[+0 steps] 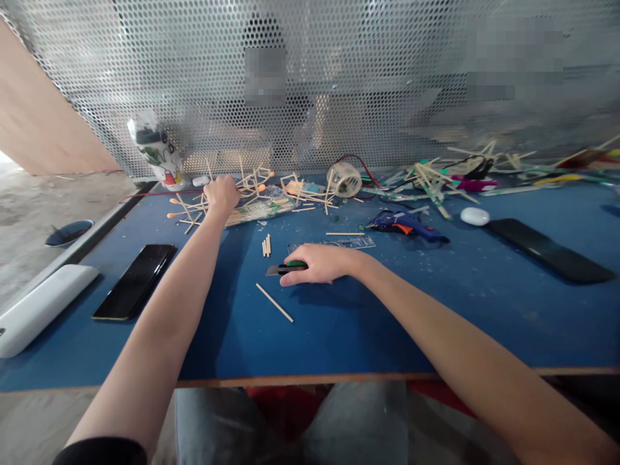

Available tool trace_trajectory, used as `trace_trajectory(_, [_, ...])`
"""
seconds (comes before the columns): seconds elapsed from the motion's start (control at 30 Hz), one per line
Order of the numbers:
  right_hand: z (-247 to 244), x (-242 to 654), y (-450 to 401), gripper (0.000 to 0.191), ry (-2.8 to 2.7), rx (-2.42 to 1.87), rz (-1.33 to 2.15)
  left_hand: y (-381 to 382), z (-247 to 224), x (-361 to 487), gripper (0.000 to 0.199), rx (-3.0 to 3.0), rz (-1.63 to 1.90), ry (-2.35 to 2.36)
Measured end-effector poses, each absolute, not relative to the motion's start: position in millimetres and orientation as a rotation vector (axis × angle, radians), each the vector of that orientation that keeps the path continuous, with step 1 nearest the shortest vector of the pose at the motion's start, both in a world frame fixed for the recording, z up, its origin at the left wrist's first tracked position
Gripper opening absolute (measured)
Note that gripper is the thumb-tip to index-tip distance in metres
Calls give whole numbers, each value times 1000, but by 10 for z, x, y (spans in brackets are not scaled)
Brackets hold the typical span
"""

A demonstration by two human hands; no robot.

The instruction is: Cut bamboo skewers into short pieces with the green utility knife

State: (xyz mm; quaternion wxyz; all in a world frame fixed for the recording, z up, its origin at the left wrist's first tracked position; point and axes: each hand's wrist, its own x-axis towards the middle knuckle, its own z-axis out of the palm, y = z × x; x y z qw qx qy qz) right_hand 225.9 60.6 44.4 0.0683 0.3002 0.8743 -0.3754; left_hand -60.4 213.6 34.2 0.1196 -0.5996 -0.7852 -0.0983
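My right hand [320, 262] is closed round a green and black utility knife [285, 268], its blade pointing left just above the table. Beneath that hand, partly covered, lies a clear ruler [353, 242]. One loose wooden stick [274, 303] rests in front of the blade, and several short cut sticks [266, 245] lie beyond it. My left hand [223, 194] reaches to the back of the table, among glued stick structures [254, 181] and beside a bundle of wooden sticks [261, 210]. Its fingers point away and are hidden, so any hold cannot be made out.
A blue glue gun [411, 226] lies right of the ruler. Two phones, one at left [135, 282], a white case [475, 216] and a white oblong object [46, 310] sit toward the sides. A patterned cup [162, 158] stands before the perforated metal panel [203, 77].
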Motion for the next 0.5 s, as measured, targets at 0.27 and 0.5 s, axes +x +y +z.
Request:
trace_trajectory(0.27, [426,2265,611,70,2632,918,-1120,2102,309,-648,37,-1800,-370,-2256])
trace_trajectory(0.5, [435,2264,605,69,2645,891,-1113,2095,315,-632,37,-1830,-428,-2188])
